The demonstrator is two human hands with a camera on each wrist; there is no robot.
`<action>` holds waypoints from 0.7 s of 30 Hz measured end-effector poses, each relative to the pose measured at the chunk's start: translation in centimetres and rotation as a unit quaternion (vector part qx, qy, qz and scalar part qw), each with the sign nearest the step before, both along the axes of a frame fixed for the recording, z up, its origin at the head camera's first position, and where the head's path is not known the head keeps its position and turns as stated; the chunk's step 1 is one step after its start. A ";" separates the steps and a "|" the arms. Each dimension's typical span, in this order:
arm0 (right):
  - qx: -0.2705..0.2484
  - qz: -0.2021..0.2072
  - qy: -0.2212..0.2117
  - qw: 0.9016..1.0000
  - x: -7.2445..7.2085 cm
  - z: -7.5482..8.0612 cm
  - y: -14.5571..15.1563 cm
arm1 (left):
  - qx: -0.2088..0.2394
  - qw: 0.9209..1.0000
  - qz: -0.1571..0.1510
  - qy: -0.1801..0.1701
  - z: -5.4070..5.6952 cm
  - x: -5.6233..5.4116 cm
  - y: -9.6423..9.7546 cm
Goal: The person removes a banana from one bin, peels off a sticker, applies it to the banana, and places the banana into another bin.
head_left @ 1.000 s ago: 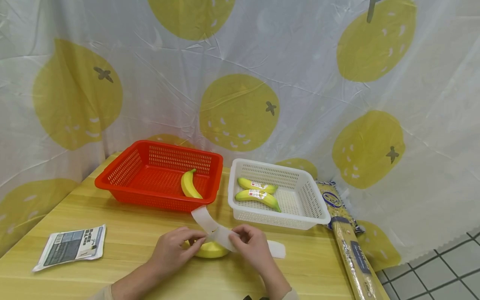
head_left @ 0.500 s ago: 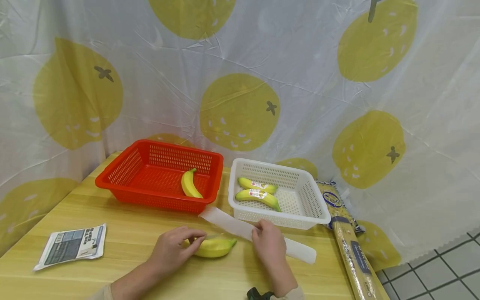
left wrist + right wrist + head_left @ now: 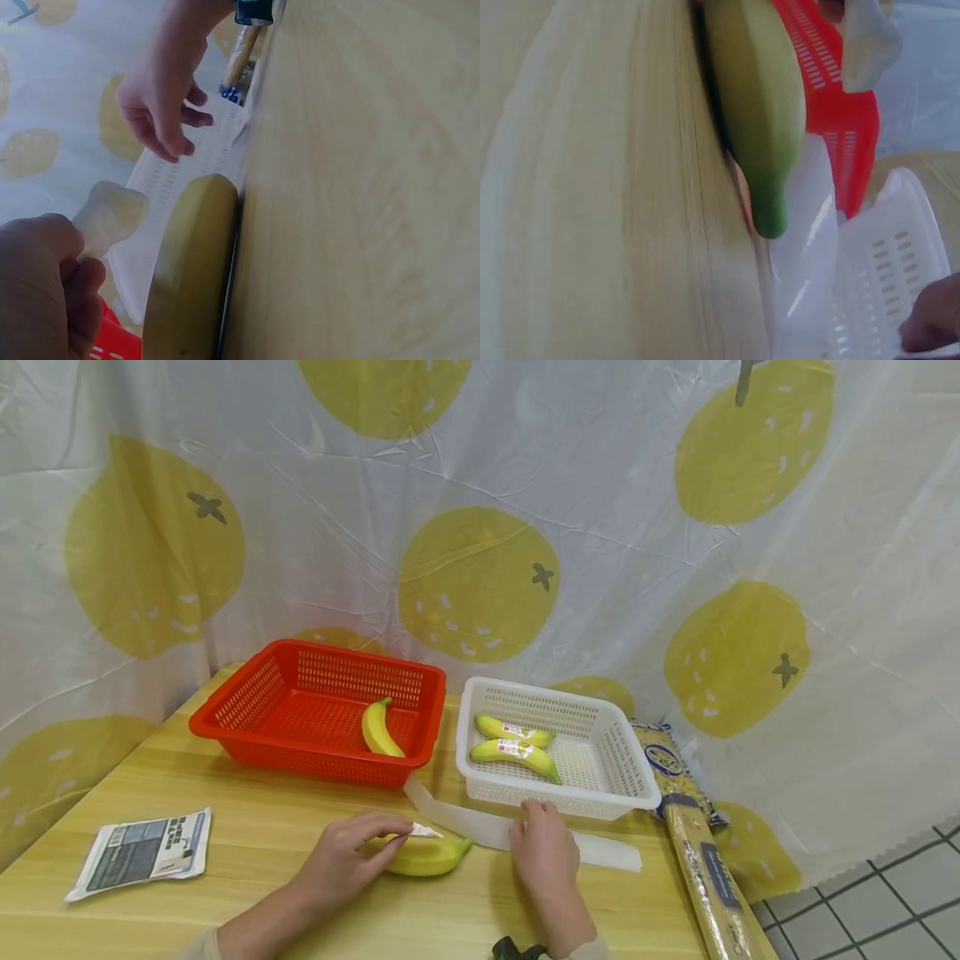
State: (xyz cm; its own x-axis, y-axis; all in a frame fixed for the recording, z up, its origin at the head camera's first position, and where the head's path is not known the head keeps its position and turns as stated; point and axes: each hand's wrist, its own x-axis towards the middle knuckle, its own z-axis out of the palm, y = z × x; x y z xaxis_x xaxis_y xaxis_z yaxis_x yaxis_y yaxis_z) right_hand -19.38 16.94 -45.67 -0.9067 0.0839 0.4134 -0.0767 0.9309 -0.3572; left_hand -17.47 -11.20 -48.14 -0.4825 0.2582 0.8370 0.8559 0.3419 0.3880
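My left hand point(image 3: 358, 857) pinches a small label point(image 3: 426, 832) between thumb and forefinger, above the near banana point(image 3: 429, 860). In the left wrist view the label point(image 3: 112, 214) curls out from the fingertips, its face pale. That banana lies on the table, green tip to the right, its left end hidden behind the left hand. A long white backing strip point(image 3: 474, 827) stretches over the table behind it. My right hand point(image 3: 546, 852) is over the strip, covering part of it; the left wrist view shows that hand point(image 3: 161, 105) with loosely bent fingers and nothing in them.
A red basket point(image 3: 300, 760) with one banana point(image 3: 378, 728) stands at the back left. Beside it, a white basket point(image 3: 558, 797) holds two labelled bananas point(image 3: 517, 752). A flat packet point(image 3: 142, 853) lies left; a pasta bag point(image 3: 667, 760) and long noodle pack point(image 3: 705, 877) lie right.
The right hand has pulled the strip away from the left hand to the right, laid it on the table and released it. The label now shows in the left hand's pinch.
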 end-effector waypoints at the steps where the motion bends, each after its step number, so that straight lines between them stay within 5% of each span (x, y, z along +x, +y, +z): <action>1: -0.023 0.021 0.020 0.999 0.1 0.1 -0.2 | 0.002 1.000 -0.006 0.011 0.0 -0.1 0.0; 3: -0.102 0.093 0.032 0.990 0.2 0.0 -0.7 | 0.005 0.999 -0.019 0.029 -0.1 -0.2 0.1; 4: -0.156 0.139 0.017 0.978 0.3 0.0 -1.0 | 0.005 0.999 -0.026 0.033 -0.1 -0.3 0.1; 6: -0.275 0.229 -0.045 0.933 0.4 -0.2 -1.7 | 0.007 0.998 -0.041 0.041 -0.1 -0.4 0.1; 9: -0.403 0.290 -0.162 0.853 0.7 -0.7 -3.0 | 0.007 0.997 -0.064 0.047 -0.3 -0.4 0.1; 10: -0.428 0.298 -0.185 0.833 0.8 -0.8 -3.4 | 0.008 0.996 -0.072 0.050 -0.3 -0.5 0.0; 12: -0.453 0.304 -0.204 0.813 1.0 -1.1 -4.0 | 0.009 0.995 -0.084 0.051 -0.3 -0.5 0.0; 15: -0.471 0.300 -0.186 0.809 1.2 -1.4 -4.7 | 0.004 0.995 -0.090 0.051 -0.3 -0.4 0.0; 18: -0.448 0.297 -0.137 0.832 1.5 -1.6 -5.3 | -0.005 0.996 -0.078 0.045 -0.2 -0.2 -0.1; 21: -0.393 0.303 -0.067 0.866 1.7 -1.8 -5.6 | -0.009 0.999 -0.032 0.015 0.1 0.0 -0.2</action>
State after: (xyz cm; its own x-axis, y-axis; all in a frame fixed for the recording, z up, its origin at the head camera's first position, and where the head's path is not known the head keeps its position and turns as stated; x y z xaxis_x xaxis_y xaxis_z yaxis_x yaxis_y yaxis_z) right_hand -17.71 11.30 -47.50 -0.9181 -0.2153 0.3327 -0.3749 0.1998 -0.9053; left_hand -17.43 -11.43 -48.09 -0.4392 0.3023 0.8460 0.8874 0.2925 0.3562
